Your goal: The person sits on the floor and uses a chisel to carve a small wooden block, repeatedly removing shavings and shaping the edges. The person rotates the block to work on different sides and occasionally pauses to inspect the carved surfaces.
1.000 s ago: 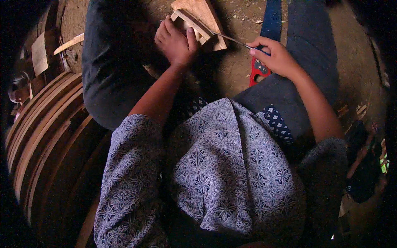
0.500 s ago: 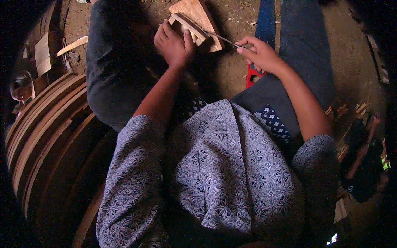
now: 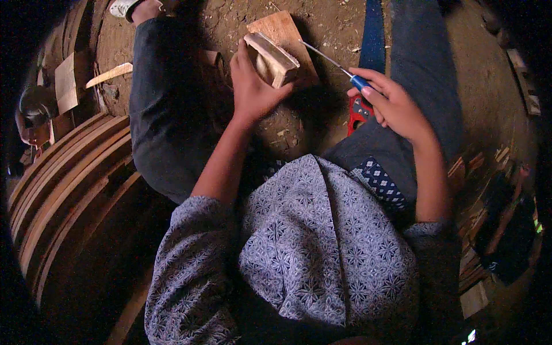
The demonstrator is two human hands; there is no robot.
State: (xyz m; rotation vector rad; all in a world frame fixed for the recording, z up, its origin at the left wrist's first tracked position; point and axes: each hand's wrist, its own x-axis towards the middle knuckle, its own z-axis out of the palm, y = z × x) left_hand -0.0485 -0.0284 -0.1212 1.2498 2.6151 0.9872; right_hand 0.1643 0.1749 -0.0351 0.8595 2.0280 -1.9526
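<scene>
My left hand is closed around a small wooden frame-like block, with the fingers along its left side and the thumb at its near end. The block is tilted just above a flat reddish-brown board on the ground. To the right, my right hand grips the blue handle of a screwdriver. Its thin metal shaft points up and left, and the tip is apart from the block, over the board's right edge. Below the right hand, the red handle of a saw shows partly.
A blue saw blade lies beside my right leg. Curved wooden strips are stacked at left, near a pale wood piece. Wood scraps lie at right. Small shavings dot the dirt floor.
My right hand has drawn the screwdriver back from the block, and its blue handle now shows. The block has turned in my left hand. The whole view has shifted slightly.
</scene>
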